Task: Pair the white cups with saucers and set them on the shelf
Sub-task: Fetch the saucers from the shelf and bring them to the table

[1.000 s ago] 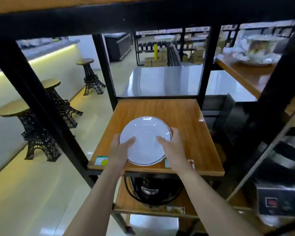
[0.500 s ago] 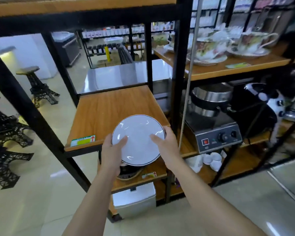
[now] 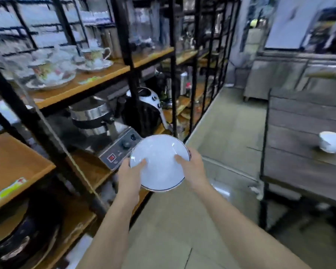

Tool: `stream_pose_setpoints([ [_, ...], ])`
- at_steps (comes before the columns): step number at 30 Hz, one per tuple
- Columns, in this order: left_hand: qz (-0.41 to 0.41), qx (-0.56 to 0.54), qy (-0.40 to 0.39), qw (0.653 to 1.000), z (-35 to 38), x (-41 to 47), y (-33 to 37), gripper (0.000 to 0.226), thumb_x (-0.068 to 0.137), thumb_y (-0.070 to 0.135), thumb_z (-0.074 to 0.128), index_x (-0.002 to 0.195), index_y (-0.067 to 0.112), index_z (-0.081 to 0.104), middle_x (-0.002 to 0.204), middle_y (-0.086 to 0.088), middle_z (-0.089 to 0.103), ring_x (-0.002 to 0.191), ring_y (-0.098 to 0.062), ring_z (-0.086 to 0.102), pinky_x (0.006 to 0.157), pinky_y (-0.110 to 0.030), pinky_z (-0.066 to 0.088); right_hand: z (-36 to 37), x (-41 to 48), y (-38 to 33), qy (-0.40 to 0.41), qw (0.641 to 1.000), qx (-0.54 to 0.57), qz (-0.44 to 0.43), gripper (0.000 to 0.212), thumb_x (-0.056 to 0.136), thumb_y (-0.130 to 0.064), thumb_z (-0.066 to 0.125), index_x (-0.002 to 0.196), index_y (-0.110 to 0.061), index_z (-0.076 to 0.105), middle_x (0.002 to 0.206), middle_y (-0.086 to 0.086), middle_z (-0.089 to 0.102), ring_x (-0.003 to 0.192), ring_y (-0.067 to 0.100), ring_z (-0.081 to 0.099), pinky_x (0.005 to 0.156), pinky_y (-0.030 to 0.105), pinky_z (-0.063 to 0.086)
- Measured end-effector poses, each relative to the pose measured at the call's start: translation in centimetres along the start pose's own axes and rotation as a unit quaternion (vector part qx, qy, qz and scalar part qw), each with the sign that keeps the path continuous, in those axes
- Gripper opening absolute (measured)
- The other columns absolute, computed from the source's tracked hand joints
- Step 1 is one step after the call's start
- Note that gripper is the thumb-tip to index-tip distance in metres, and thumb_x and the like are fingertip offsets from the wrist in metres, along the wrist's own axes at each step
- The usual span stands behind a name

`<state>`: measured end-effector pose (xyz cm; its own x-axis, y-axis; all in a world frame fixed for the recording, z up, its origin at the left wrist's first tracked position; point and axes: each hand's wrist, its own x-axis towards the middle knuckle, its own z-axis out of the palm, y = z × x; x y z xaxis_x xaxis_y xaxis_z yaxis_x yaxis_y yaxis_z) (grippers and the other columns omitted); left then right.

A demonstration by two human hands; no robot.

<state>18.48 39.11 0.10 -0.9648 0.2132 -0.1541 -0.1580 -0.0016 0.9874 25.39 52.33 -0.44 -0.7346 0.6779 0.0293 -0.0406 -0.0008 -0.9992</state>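
Observation:
A white saucer [image 3: 159,162] with a thin dark rim is in the air in front of me, over the aisle floor. My left hand [image 3: 129,175] grips its left edge and my right hand [image 3: 192,167] grips its right edge, thumbs on top. A white cup [image 3: 333,144] stands on the grey wooden table [image 3: 299,133] at the right. The wooden shelf board [image 3: 14,162] lies at the far left, apart from the saucer.
A black metal rack [image 3: 132,55] runs along the left with floral cups and saucers [image 3: 52,72] on an upper board and a steel appliance [image 3: 113,140] below. Open floor [image 3: 227,123] lies between rack and table. The picture is blurred.
The view has swung right, away from the shelf board toward the grey table. Both hands have kept hold of the saucer and carried it off the shelf into the aisle.

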Motion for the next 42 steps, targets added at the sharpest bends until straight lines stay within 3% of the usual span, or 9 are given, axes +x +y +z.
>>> stream_pose_setpoints([
  [5, -0.013, -0.001, -0.115, 0.993, 12.4, -2.2, -1.3, 0.009, 0.085, 0.014, 0.062, 0.087, 0.021, 0.056, 0.097, -0.008, 0.065, 0.082, -0.026, 0.060, 0.065, -0.036, 0.047, -12.6, 1.3, -0.1, 0.108, 0.994, -0.010, 0.022, 0.018, 0.082, -0.004, 0.058, 0.099, -0.007, 0.054, 0.095, 0.007, 0.060, 0.087, 0.025, 0.055, 0.077, 0.036, 0.046],
  [11, -0.045, 0.001, -0.222, 0.974, 27.7, -6.4, -3.5, 0.013, 0.083, 0.015, 0.064, 0.083, 0.027, 0.058, 0.083, 0.006, 0.066, 0.071, -0.014, 0.062, 0.050, -0.026, 0.047, -27.9, 2.2, 0.3, 0.221, 0.975, -0.033, 0.021, 0.018, 0.081, -0.005, 0.056, 0.093, -0.019, 0.055, 0.088, -0.008, 0.061, 0.085, 0.017, 0.058, 0.071, 0.029, 0.048],
  [15, -0.069, 0.015, -0.273, 0.959, 36.2, -8.8, -5.0, 0.013, 0.081, 0.018, 0.066, 0.086, 0.028, 0.059, 0.087, 0.006, 0.069, 0.077, -0.015, 0.064, 0.048, -0.026, 0.050, -36.4, 2.8, 0.8, 0.278, 0.960, -0.035, 0.023, 0.021, 0.081, -0.006, 0.056, 0.086, -0.026, 0.054, 0.087, -0.011, 0.059, 0.080, 0.008, 0.056, 0.060, 0.022, 0.041],
  [18, -0.086, 0.029, -0.298, 0.950, 41.3, -10.3, -6.1, 0.011, 0.081, 0.018, 0.067, 0.085, 0.026, 0.060, 0.090, 0.002, 0.069, 0.082, -0.019, 0.065, 0.067, -0.035, 0.053, -41.6, 3.0, 1.1, 0.303, 0.952, -0.042, 0.029, 0.018, 0.082, -0.009, 0.057, 0.096, -0.020, 0.055, 0.089, -0.010, 0.059, 0.084, 0.012, 0.055, 0.063, 0.023, 0.042],
  [25, -0.079, 0.070, -0.331, 0.938, 50.0, -11.5, -7.8, 0.009, 0.082, 0.015, 0.063, 0.092, 0.015, 0.063, 0.089, -0.002, 0.067, 0.083, -0.025, 0.061, 0.068, -0.035, 0.047, -49.0, 4.1, 2.8, 0.356, 0.933, -0.035, 0.044, 0.016, 0.079, -0.014, 0.056, 0.086, -0.028, 0.052, 0.092, -0.008, 0.059, 0.085, 0.011, 0.056, 0.063, 0.025, 0.043],
  [32, -0.105, 0.129, -0.375, 0.912, 58.2, -11.5, -10.9, 0.017, 0.087, 0.013, 0.056, 0.104, 0.011, 0.059, 0.090, -0.004, 0.063, 0.082, -0.024, 0.058, 0.064, -0.031, 0.047, -55.6, 5.9, 5.7, 0.398, 0.908, -0.072, 0.108, 0.016, 0.077, -0.019, 0.055, 0.091, -0.026, 0.052, 0.092, -0.007, 0.060, 0.084, 0.013, 0.059, 0.062, 0.025, 0.044],
  [34, -0.131, 0.153, -0.401, 0.894, 60.4, -11.3, -11.7, 0.011, 0.087, 0.012, 0.055, 0.098, 0.013, 0.057, 0.089, -0.006, 0.062, 0.075, -0.022, 0.058, 0.053, -0.029, 0.047, -57.4, 6.5, 6.4, 0.410, 0.899, -0.086, 0.130, 0.014, 0.078, -0.017, 0.056, 0.086, -0.027, 0.052, 0.086, -0.012, 0.058, 0.079, 0.009, 0.057, 0.055, 0.019, 0.039],
  [38, -0.159, 0.191, -0.416, 0.875, 63.9, -11.1, -13.1, 0.013, 0.086, 0.003, 0.052, 0.097, 0.006, 0.058, 0.087, -0.012, 0.062, 0.072, -0.027, 0.059, 0.051, -0.032, 0.050, -60.6, 7.8, 7.8, 0.415, 0.886, -0.135, 0.160, 0.020, 0.077, -0.012, 0.059, 0.073, -0.029, 0.049, 0.077, -0.014, 0.054, 0.072, 0.012, 0.055, 0.049, 0.014, 0.036],
  [42, -0.165, 0.212, -0.412, 0.870, 65.7, -11.1, -14.0, 0.015, 0.084, 0.001, 0.052, 0.073, 0.009, 0.058, 0.075, -0.008, 0.061, 0.063, -0.019, 0.059, 0.035, -0.023, 0.046, -63.4, 8.4, 9.5, 0.412, 0.877, -0.163, 0.186, 0.021, 0.078, -0.010, 0.060, 0.098, -0.013, 0.056, 0.079, -0.011, 0.056, 0.080, 0.020, 0.056, 0.068, 0.030, 0.043],
])
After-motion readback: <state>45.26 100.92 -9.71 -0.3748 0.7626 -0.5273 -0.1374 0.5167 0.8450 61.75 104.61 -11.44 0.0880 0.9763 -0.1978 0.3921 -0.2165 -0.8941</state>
